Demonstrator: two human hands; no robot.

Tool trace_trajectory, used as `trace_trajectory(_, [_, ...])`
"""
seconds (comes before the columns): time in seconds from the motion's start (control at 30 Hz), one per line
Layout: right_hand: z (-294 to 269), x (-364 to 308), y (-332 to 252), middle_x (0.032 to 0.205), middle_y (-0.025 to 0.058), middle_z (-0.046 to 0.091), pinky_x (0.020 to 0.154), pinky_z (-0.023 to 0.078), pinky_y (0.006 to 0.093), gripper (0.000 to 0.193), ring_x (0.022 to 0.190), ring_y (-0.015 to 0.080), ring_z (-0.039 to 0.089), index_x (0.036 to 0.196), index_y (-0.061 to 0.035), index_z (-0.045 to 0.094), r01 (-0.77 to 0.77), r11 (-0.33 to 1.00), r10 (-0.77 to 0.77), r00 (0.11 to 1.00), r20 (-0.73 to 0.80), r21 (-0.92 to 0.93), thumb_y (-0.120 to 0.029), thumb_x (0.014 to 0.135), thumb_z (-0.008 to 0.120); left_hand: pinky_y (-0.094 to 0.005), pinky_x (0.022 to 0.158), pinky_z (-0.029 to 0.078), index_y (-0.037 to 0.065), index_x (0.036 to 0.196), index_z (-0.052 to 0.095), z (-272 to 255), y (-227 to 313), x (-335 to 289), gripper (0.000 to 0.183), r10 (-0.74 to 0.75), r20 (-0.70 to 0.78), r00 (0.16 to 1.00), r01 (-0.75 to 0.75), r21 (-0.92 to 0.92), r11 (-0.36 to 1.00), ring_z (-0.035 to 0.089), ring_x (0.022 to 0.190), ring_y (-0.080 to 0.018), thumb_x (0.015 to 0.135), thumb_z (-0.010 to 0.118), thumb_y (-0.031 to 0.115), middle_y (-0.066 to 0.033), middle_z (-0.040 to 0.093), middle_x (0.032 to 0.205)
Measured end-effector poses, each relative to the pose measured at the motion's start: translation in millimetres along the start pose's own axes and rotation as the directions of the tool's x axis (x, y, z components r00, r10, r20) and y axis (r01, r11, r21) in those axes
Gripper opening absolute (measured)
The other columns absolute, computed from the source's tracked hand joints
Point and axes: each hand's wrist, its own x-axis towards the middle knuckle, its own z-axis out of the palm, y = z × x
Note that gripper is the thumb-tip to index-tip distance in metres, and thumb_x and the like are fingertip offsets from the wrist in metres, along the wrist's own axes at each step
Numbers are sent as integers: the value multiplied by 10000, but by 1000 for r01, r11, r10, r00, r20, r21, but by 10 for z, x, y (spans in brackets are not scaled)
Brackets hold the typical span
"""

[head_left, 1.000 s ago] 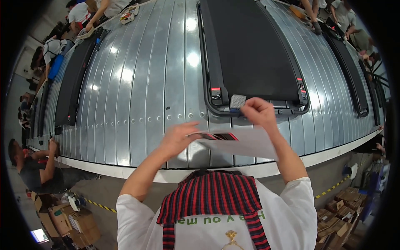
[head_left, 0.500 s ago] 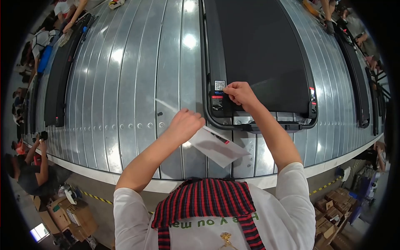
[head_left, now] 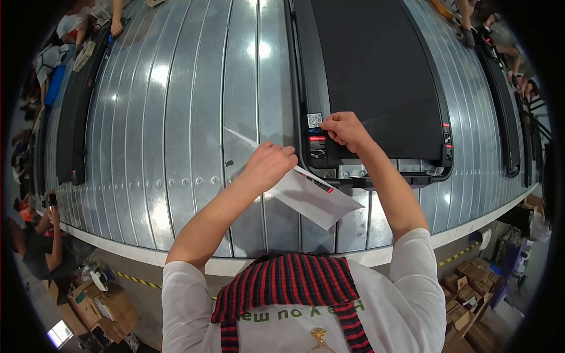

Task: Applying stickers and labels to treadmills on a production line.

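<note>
My left hand (head_left: 271, 166) is closed on a white sticker sheet (head_left: 318, 203), which hangs over the near edge of a black treadmill (head_left: 382, 76). A narrow strip of the sheet sticks out on the hand's far left side, and a dark and red printed label (head_left: 318, 181) shows along its upper edge. My right hand (head_left: 347, 130) is pinched above the treadmill's left side rail, its fingertips at the right edge of a square white code sticker (head_left: 315, 120). Whether anything is between those fingertips is hidden. Just below lies a red and black label (head_left: 318, 147) on the rail.
The treadmill rests on a metal slatted conveyor (head_left: 194, 117) with a white near edge (head_left: 141, 252). More black treadmills stand at the left (head_left: 76, 129) and right (head_left: 497, 112). Co-workers (head_left: 44, 235) work around the line. Cardboard boxes (head_left: 109, 306) sit on the floor at both sides.
The treadmill and conveyor slats have shifted slightly right in view. My left hand and the sheet have moved a little right and away from me; my right hand has shifted slightly right, still pinched beside the code sticker.
</note>
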Motion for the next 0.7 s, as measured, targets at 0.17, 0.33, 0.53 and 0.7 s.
trace_trajectory(0.17, [25, -28, 1, 531, 26, 472, 329, 230, 202, 121, 391, 56, 358, 745, 17, 552, -17, 1000, 17, 999, -39, -11, -96, 741, 596, -314, 640, 381, 92, 635, 525, -34, -17, 35, 36, 4, -11, 1000, -4, -20, 1000, 541, 714, -191, 664, 503, 89, -43, 491, 712])
trace_trajectory(0.33, [27, -33, 6, 525, 4, 453, 323, 223, 189, 116, 380, 42, 342, 737, 1, 554, -17, 1000, 17, 999, -34, 13, -102, 746, 606, -349, 720, 418, 50, 714, 526, -62, 0, 70, 74, -40, 113, 993, 47, -59, 997, 564, 818, -225, 654, 492, 24, -51, 566, 990])
trace_trajectory(0.53, [31, -37, -2, 523, 19, 465, 331, 231, 202, 112, 389, 54, 357, 733, 16, 555, -11, 1000, 11, 999, -39, 0, -89, 737, 595, -318, 659, 384, 93, 650, 539, 24, -40, 69, 37, 13, -27, 1000, -14, -36, 999, 538, 717, -198, 664, 505, 89, -48, 494, 753])
trace_trajectory(0.7, [25, -34, 14, 527, 21, 470, 331, 234, 202, 104, 390, 56, 363, 730, 19, 556, -2, 1000, 2, 999, -47, 5, -80, 730, 591, -317, 647, 391, 86, 650, 542, 26, -53, 100, 27, 19, -39, 999, -20, -18, 1000, 540, 707, -199, 656, 516, 80, -48, 507, 782])
